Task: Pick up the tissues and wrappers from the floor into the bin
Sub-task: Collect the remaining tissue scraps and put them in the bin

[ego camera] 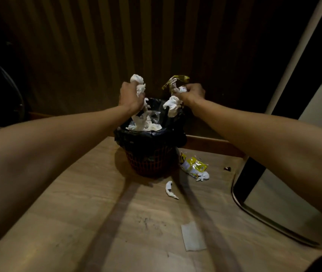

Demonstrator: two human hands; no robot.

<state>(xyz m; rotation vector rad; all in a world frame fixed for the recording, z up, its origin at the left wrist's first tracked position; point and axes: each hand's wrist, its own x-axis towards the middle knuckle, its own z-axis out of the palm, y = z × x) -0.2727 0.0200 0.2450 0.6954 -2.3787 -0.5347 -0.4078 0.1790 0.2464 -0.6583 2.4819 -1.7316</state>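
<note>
Now two hands above bin (150, 152); three scraps on floor (77, 213).

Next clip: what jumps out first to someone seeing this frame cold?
Two bare forearms reach over a black-lined bin at centre, already holding white tissue. The left hand grips crumpled tissues; the right hand holds tissue and a yellow wrapper. A second yellow wrapper and a twisted tissue lie on the wooden floor to the bin's right.

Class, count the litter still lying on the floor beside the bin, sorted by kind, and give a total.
White crumpled tissues: 2
Yellow wrappers: 1
Flat pale paper pieces: 1
Small dark scraps: 1
Total: 5
</note>
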